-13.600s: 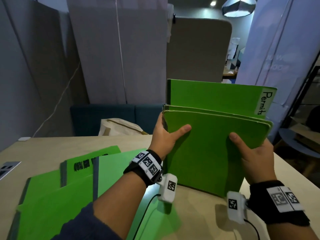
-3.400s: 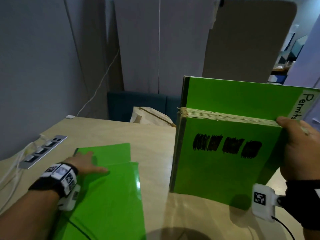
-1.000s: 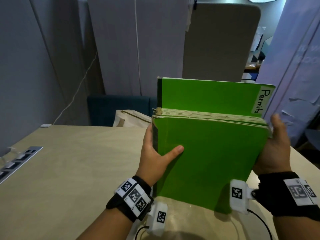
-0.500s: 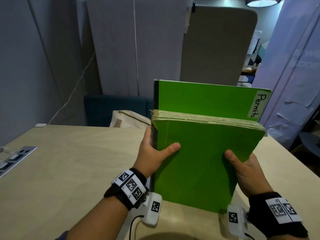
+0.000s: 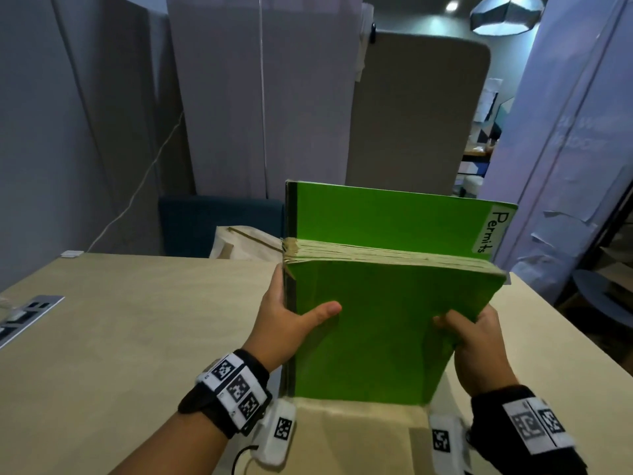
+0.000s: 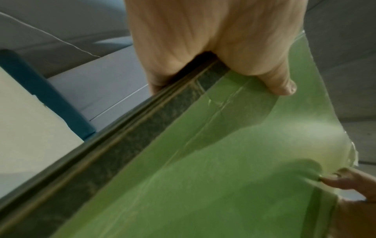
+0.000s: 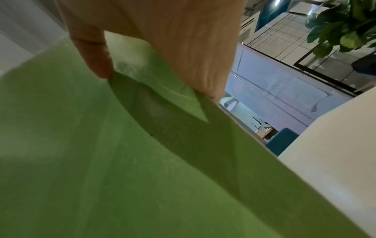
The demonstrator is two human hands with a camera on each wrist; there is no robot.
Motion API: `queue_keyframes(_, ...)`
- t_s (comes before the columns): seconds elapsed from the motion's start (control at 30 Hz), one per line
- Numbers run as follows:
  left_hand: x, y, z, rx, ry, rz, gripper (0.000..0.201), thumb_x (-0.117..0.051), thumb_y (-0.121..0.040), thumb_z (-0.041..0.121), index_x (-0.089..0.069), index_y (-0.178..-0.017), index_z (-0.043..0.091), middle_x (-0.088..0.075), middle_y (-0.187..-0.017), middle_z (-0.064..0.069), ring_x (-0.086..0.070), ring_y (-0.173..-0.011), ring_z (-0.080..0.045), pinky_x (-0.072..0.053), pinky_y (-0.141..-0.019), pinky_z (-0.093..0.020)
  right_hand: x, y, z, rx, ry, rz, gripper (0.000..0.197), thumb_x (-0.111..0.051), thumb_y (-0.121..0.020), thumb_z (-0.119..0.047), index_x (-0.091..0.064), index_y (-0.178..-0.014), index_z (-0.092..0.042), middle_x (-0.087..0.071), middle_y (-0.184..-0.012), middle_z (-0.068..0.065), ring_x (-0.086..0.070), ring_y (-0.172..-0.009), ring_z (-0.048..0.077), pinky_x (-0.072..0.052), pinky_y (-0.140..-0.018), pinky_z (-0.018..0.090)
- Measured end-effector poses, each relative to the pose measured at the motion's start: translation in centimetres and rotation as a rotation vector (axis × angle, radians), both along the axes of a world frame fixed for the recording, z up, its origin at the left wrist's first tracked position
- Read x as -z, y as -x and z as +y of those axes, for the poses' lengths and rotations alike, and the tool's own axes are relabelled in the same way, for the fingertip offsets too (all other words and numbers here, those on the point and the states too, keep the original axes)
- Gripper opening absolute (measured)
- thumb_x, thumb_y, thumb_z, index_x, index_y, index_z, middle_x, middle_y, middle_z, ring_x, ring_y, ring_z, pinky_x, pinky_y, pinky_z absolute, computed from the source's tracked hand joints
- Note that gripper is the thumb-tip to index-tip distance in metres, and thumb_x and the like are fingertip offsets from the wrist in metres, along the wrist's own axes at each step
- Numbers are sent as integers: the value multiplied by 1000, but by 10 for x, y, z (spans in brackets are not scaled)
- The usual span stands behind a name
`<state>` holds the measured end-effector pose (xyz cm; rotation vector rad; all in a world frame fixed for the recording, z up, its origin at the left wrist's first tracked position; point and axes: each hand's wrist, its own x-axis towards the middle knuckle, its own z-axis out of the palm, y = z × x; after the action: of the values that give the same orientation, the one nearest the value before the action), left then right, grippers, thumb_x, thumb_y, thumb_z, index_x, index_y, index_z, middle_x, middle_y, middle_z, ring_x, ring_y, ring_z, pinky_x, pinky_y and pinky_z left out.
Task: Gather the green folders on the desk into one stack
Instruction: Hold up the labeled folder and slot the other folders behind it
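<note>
A thick bundle of green folders [image 5: 373, 323] stands on its bottom edge on the light wooden desk [image 5: 137, 337]. The rearmost folder rises above the others and carries a white label reading "Permits" [image 5: 493, 231]. My left hand [image 5: 291, 323] grips the bundle's dark left spine, thumb across the front cover and fingers behind. My right hand [image 5: 469, 334] holds the right edge, thumb on the front cover. In the left wrist view the thumb [image 6: 272, 78] presses the green cover [image 6: 203, 177] beside the spine. In the right wrist view the thumb [image 7: 95, 56] dents the cover [image 7: 101, 161].
A power socket strip [image 5: 24, 317] is set into the desk at the far left. Behind the desk are a teal seat back [image 5: 219, 221], a beige bag [image 5: 246, 245] and grey partition panels [image 5: 257, 97]. A dark stool [image 5: 603, 296] stands off the desk's right side.
No folders lie flat on the desk any more; all stand in the bundle. Over the last second my right hand slid from the bundle's top right corner down to mid-height on its right edge.
</note>
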<state>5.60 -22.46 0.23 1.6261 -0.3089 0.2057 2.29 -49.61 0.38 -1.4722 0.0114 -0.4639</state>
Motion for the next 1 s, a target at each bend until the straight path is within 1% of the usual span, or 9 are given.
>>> queue_keyframes(0.07,1,7,1,-5,10,13,114,-84,-46,78,-42,-144,37,-61,-135,16,-57,-129,-10,-48,-109,-50,-2,7,3,2,-17,9,37,-47,-88,18,-63,-110,-6,-71,-103,13,-66,-100,34,-54,-78,42)
queue_keyframes(0.2,-1,18,4,-13,-5,11,114,-82,-45,80,-43,-143,37,-61,-135,15,-57,-129,-11,-48,-109,-50,-5,14,8,3,-31,23,36,-47,-85,19,-62,-110,-2,-69,-100,13,-63,-98,34,-51,-76,39)
queue_keyframes(0.33,-2,29,15,-46,12,19,115,-83,-45,79,-43,-144,35,-61,-136,11,-57,-129,-14,-49,-109,-50,-11,27,24,-36,-32,26,37,-48,-85,19,-64,-105,-9,-74,-93,2,-66,-98,30,-52,-78,41)
queue_keyframes(0.47,-11,37,28,-65,75,6,82,-84,-55,56,-51,-128,40,-67,-123,11,-66,-114,-9,-56,-99,-48,-16,33,44,-45,-27,-26,32,-46,-87,18,-62,-96,-8,-73,-84,-2,-70,-87,22,-56,-70,40)
queue_keyframes(0.57,-28,36,43,-71,111,-35,76,-85,-56,53,-54,-124,39,-70,-120,8,-69,-110,-10,-61,-91,-43,-27,27,57,-86,-80,-48,32,-46,-85,18,-60,-99,-7,-72,-88,2,-72,-89,27,-60,-69,41)
queue_keyframes(0.67,-43,28,62,-100,116,-81,82,-89,-54,61,-56,-126,40,-71,-121,11,-70,-110,-9,-62,-85,-36,-43,15,73,-133,-98,-54,36,-48,-83,18,-61,-95,-13,-72,-91,2,-71,-92,28,-62,-74,46)
queue_keyframes(0.77,-36,22,76,-140,130,-75,98,-91,-52,60,-53,-137,29,-72,-122,8,-71,-110,-12,-62,-84,-36,-40,3,91,-141,-120,-6,37,-48,-81,19,-60,-91,-15,-69,-88,5,-67,-91,34,-60,-77,50)
queue_keyframes(0.9,-5,21,91,-213,172,-17,112,-91,-43,70,-54,-138,24,-73,-122,5,-72,-108,-14,-61,-88,-42,-17,-3,109,-166,-86,53,41,-46,-82,22,-60,-100,-11,-70,-87,5,-68,-79,25,-56,-58,34)
queue_keyframes(1.0,6,16,94,-234,184,-22,114,-91,-44,69,-53,-140,19,-73,-122,4,-72,-108,-13,-61,-84,-34,-15,-7,112,-170,-96,46,39,-44,-81,24,-59,-97,-8,-70,-78,0,-67,-67,14,-54,-53,30)
